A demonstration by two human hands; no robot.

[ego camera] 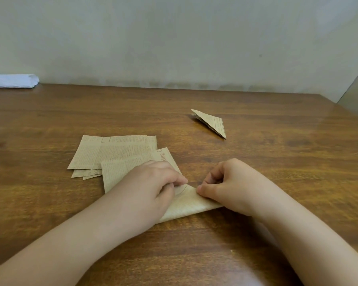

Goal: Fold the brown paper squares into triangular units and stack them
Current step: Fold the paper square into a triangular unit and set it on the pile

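A brown newsprint paper square [189, 205] lies partly folded into a triangle near the table's front. My left hand [153, 182] pinches its upper corner with curled fingers. My right hand [232, 182] pinches the same fold from the right, thumb pressed on the paper's edge. Behind my left hand sits a loose pile of flat brown paper squares [112, 151]. One finished folded triangular unit [212, 122] lies apart, farther back and to the right.
The wooden table [277, 162] runs to a pale wall at the back and an edge at the far right. A white folded cloth or packet [13, 80] rests at the back left corner.
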